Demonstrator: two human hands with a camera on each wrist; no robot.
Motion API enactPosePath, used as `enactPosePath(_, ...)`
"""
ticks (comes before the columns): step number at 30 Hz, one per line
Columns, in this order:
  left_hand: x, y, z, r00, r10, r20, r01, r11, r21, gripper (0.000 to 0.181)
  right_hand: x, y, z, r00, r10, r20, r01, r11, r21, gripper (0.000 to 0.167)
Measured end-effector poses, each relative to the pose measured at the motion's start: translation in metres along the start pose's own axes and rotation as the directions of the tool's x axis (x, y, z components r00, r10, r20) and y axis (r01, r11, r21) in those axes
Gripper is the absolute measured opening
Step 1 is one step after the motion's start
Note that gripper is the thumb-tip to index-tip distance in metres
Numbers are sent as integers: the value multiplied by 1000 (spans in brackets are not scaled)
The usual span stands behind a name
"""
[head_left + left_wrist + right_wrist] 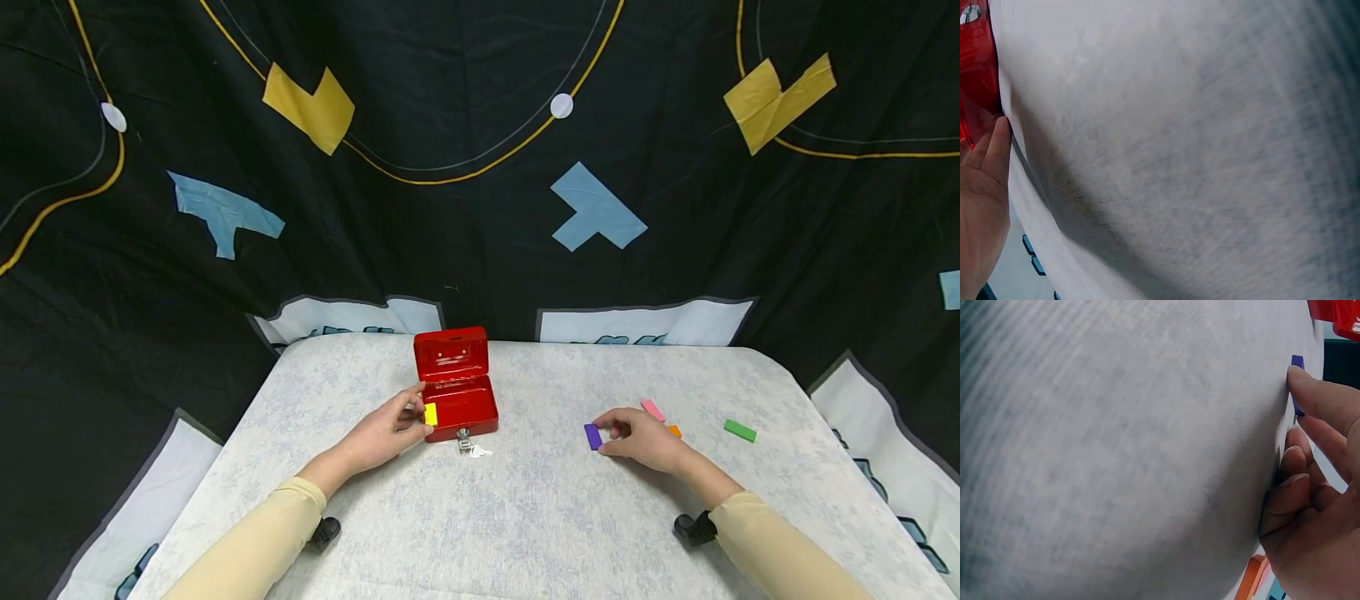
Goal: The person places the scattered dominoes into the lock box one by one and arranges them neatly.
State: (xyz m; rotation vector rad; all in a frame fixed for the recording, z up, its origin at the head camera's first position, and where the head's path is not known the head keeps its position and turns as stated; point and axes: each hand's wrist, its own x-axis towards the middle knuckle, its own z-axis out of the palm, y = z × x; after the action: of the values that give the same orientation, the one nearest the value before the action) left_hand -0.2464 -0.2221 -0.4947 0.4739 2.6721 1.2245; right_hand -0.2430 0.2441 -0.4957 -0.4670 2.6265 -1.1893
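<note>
A red metal box [474, 408] stands with its lid raised, and a yellow block [431, 414] lies inside against its left wall. My left hand [384, 433] rests at that left side, thumb at the front corner and a finger at the back; in the left wrist view the hand [984, 200] touches the box [979, 56] with straight fingers. Between thumb and fingertip my right hand [645, 440] pinches a purple block [592, 437] at the table. The right wrist view shows that hand [1322, 481] and the purple block [1298, 362] edge-on.
A padlock [464, 438] hangs at the box's front, with keys [480, 452] beside it. Around my right hand lie a pink block [652, 409], an orange block [674, 431] partly hidden, and a green block [740, 430] farther right. A black curtain [465, 250] hangs behind the table.
</note>
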Motion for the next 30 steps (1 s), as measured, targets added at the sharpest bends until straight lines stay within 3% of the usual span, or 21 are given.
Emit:
enactPosePath(11,0,0,-2,1000,-21,4,21,1000,10,36,-1,0,3,997,-69,22,70,993,-97,33)
enactPosePath(30,1,-1,-1,1000,-19,-2,19,1000,7,37,15,-18,10,998,-53,-18,51,991,-125,39)
